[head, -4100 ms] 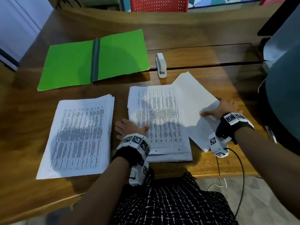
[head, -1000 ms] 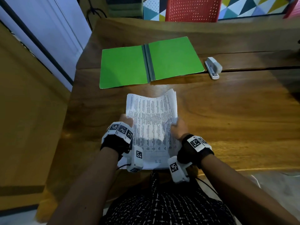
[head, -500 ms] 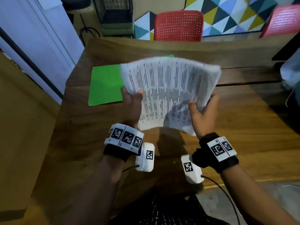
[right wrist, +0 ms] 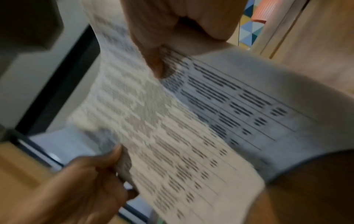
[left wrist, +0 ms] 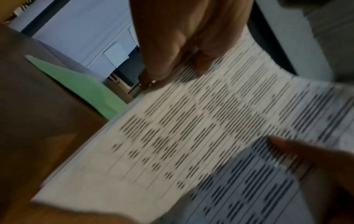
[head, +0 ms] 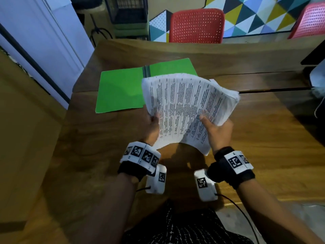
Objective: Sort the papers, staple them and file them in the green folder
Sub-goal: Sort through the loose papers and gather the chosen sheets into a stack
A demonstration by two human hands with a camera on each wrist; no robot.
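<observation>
A thick stack of printed papers (head: pixel 186 106) is held up off the wooden table, tilted and curving to the right. My left hand (head: pixel 153 124) grips its lower left edge, thumb on the printed face. My right hand (head: pixel 213 126) grips the lower right edge the same way. The left wrist view shows the papers (left wrist: pixel 191 128) blurred, with my left hand (left wrist: pixel 172 45) on the sheet. The right wrist view shows my right hand (right wrist: pixel 172 30) pinching the papers (right wrist: pixel 191 136). The green folder (head: pixel 121 90) lies open behind, its right half partly hidden. A white sliver (head: pixel 213 81) behind the stack may be the stapler.
The wooden table (head: pixel 263 138) shows bare wood on the right and near side, with a seam (head: pixel 272 89) across it. A red chair (head: pixel 197 25) stands beyond the far edge. A wooden panel and a pale wall (head: pixel 44 41) are on the left.
The stack was lifted off the table in both hands a second ago. Since half a second ago it has turned clockwise and sits lower in view, showing more of the folder.
</observation>
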